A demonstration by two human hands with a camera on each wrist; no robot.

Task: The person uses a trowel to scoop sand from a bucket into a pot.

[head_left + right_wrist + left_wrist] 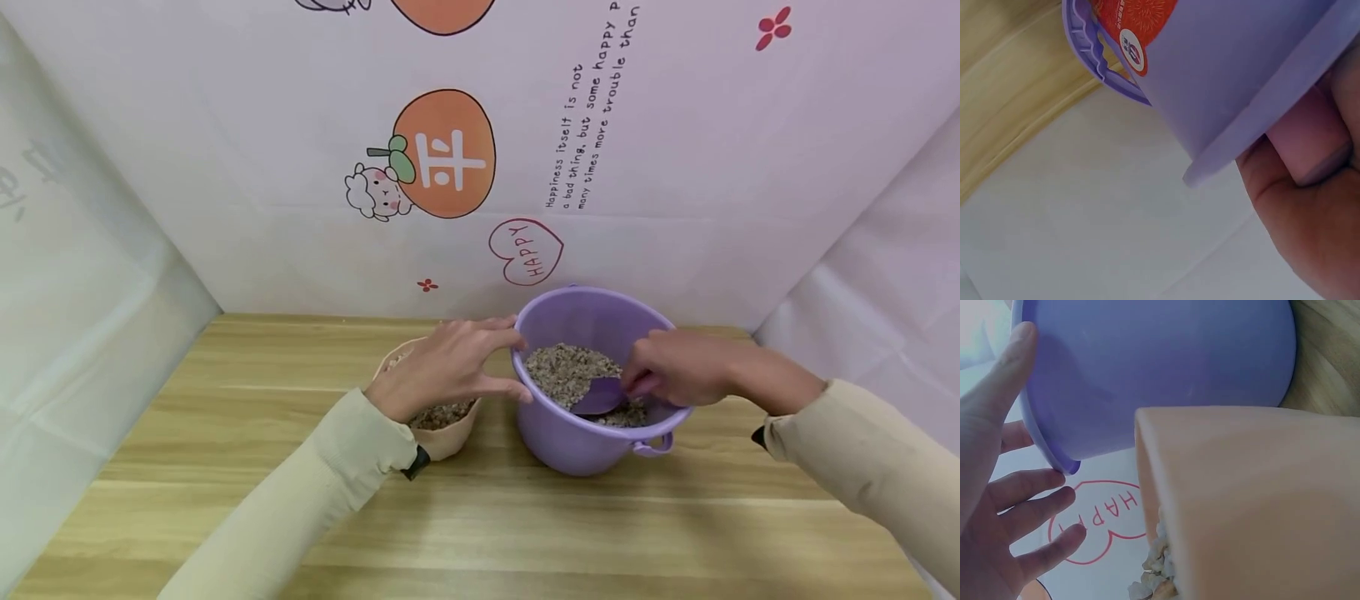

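A purple bucket (555, 437), partly filled with grey-brown gravel (567, 372), stands right of centre. Inside it my right hand (678, 367) grips a purple scoop (597, 397), whose blade is partly sunk in the gravel. The scoop's rounded handle end (1311, 134) pokes from that fist in the right wrist view. On the near-left rim, my left hand (453, 362) holds the bucket, thumb outside and index finger passing behind the rim. Beneath this hand is a peach-coloured pot (442, 440) with small stones (1159, 565), partly hidden by the hand.
Both containers stand on a wood-grain tabletop (262, 500). A printed white cloth (300, 250) hangs close behind them, with pale cloth walls on both sides. The bucket's handle (654, 446) hangs at its near-right side.
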